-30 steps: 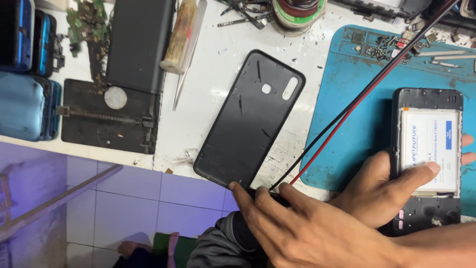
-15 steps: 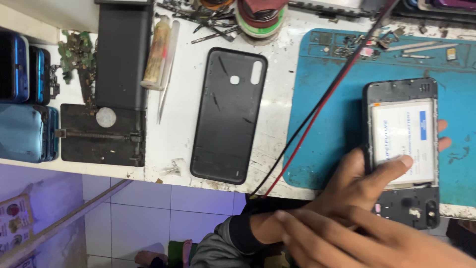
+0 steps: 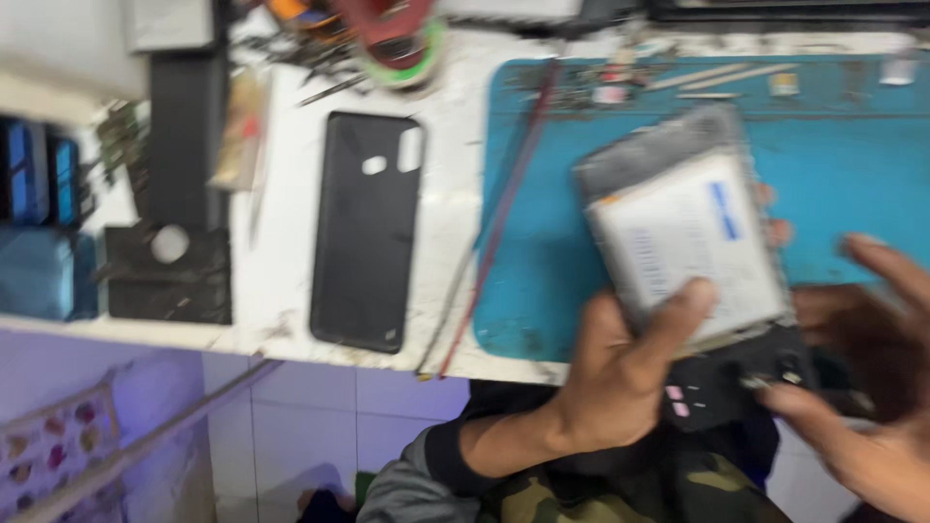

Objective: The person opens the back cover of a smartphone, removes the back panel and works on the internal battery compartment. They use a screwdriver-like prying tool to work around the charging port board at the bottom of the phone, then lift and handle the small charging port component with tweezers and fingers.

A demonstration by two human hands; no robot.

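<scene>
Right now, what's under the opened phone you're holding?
The opened phone, white battery up, is lifted in the left hand above the blue work mat. The right hand touches its lower end. Fingertips show past its far edge; the mat directly below is covered.

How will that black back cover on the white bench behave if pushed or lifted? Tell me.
The black back cover looks thin and flat, so it is probably light and would slide across the white bench rather than roll or tip. As an empty shell, it may flex a little when lifted by one end. Its smooth-looking surface could be somewhat slippery.
</scene>
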